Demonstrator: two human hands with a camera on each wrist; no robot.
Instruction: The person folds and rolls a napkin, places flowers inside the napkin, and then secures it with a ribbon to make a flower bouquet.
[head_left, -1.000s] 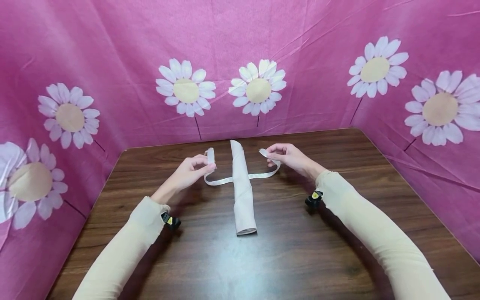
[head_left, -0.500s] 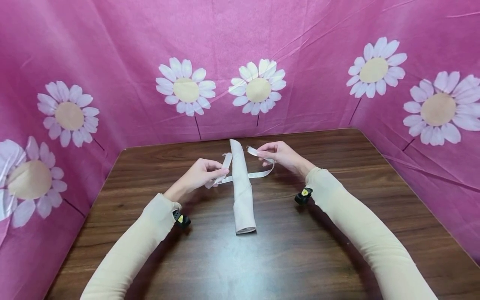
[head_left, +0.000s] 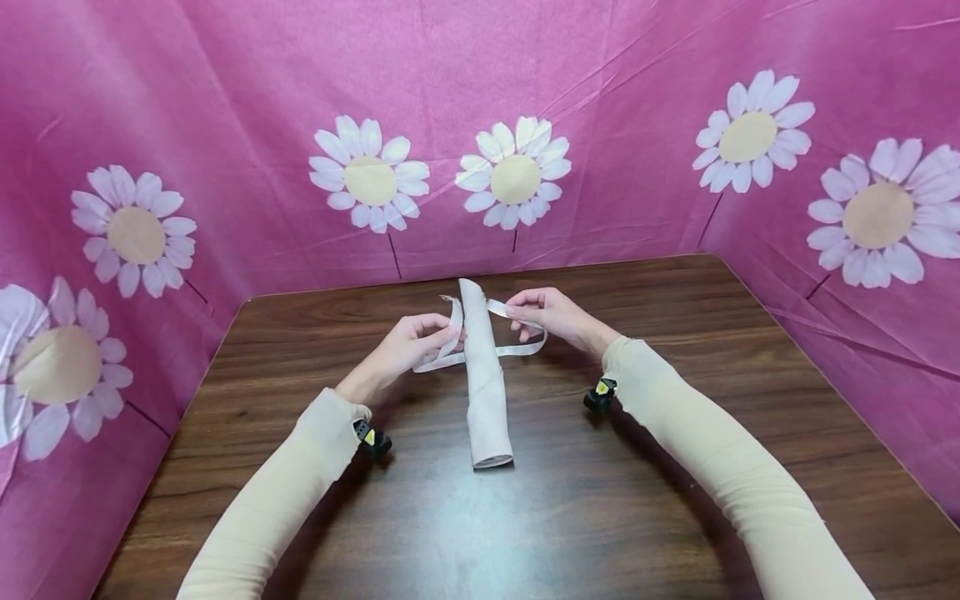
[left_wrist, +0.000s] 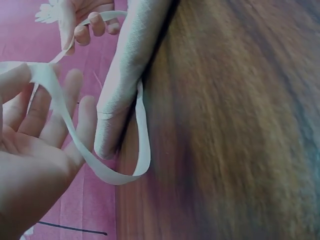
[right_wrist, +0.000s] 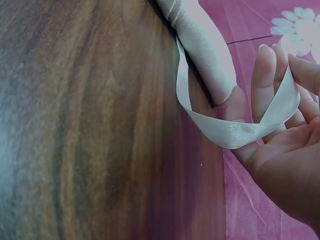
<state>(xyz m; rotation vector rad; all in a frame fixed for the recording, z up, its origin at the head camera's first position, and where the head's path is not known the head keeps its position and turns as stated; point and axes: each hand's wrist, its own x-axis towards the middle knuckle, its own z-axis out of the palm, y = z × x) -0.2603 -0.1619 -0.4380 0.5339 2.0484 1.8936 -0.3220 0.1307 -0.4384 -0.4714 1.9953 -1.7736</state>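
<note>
A rolled cream cloth [head_left: 486,383] lies lengthwise on the table, its near end showing the rolled layers. A white ribbon [head_left: 522,349] passes beneath the roll and comes out on both sides. On the left, my left hand [head_left: 408,346] pinches one ribbon end between thumb and finger, close against the roll. Across from it, my right hand [head_left: 551,315] pinches the other end, whose tip reaches the roll's far part. In the left wrist view the ribbon [left_wrist: 112,176] hangs in a loop below the fingers. A similar loop of ribbon [right_wrist: 225,132] sags in the right wrist view.
The brown wooden table [head_left: 480,533] extends around the roll on all sides. A pink cloth [head_left: 450,50] printed with white daisies hangs behind the table and along both sides. Each cream sleeve bears a small black wrist camera [head_left: 372,437].
Both hands have moved inward toward the roll, carrying the ribbon ends with them. The left ribbon end now stands beside the roll, and the right one touches or nears it. The roll stays put.
</note>
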